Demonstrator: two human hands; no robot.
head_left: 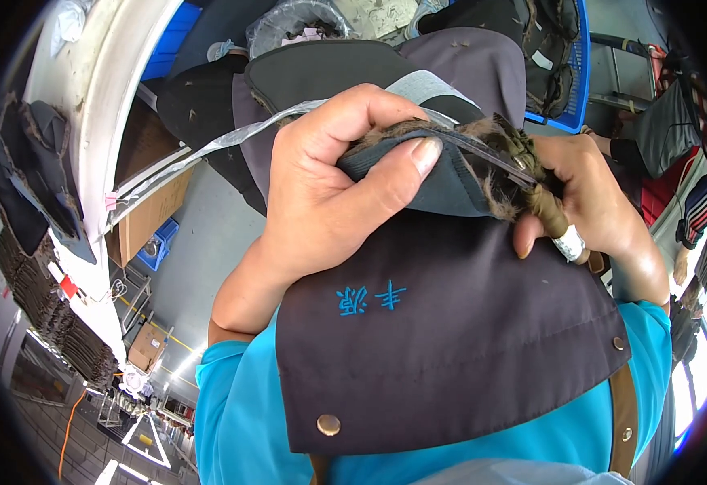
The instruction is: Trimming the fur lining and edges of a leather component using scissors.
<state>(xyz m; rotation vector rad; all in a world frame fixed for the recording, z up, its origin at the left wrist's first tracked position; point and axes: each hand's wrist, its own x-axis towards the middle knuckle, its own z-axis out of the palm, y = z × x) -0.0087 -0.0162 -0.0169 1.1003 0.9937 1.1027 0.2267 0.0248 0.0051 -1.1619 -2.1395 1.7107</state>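
Observation:
My left hand grips a dark blue-grey fabric piece lined with brown fur, thumb pressed flat on its top edge. My right hand pinches the same piece at its right end, where the brown fur and a tan rolled part stick out between the fingers; one finger wears a pale tape band. Both hands hold the piece close in front of my chest, over a dark apron with blue embroidered characters and brass snaps. A clear plastic strip trails off to the left from under my left hand.
A blue plastic crate with dark pieces sits at the upper right. A white curved table edge and stacks of dark cut pieces lie at left, with cardboard boxes under it. A clear bag is at the top.

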